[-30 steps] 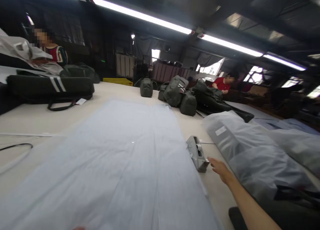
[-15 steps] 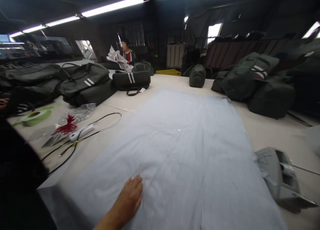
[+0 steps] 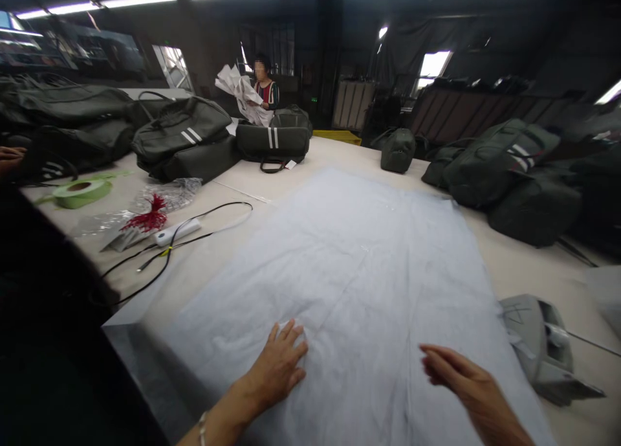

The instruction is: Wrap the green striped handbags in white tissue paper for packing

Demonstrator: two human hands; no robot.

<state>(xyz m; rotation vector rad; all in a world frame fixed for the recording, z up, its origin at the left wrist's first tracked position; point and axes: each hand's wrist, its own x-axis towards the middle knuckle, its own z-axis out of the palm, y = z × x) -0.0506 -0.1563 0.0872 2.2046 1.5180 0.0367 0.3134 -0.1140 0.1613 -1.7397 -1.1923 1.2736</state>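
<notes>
A large, thin, whitish plastic sheet (image 3: 349, 284) is spread over the table, lightly wrinkled, its near left part hanging over the edge. My left hand (image 3: 279, 365) rests on the sheet with fingers spread, holding nothing. To the right, my right hand (image 3: 458, 375) hovers just above the sheet, its fingers stretched out to the left and close together; nothing shows in it. Close by the sheet's right border is a grey tape dispenser (image 3: 538, 362).
Dark green bags (image 3: 189, 142) with white stripes stand at the back left, and more bags (image 3: 504, 161) at the right. Green tape (image 3: 81, 192), red strings (image 3: 148, 216) and a black cable (image 3: 169, 255) lie on the left. A person (image 3: 266, 90) farther back holds crumpled paper (image 3: 245, 93).
My right hand has come into view over the sheet from the lower right. My left hand has moved slightly right, and its fingers are now spread wider. The view has shifted a little.
</notes>
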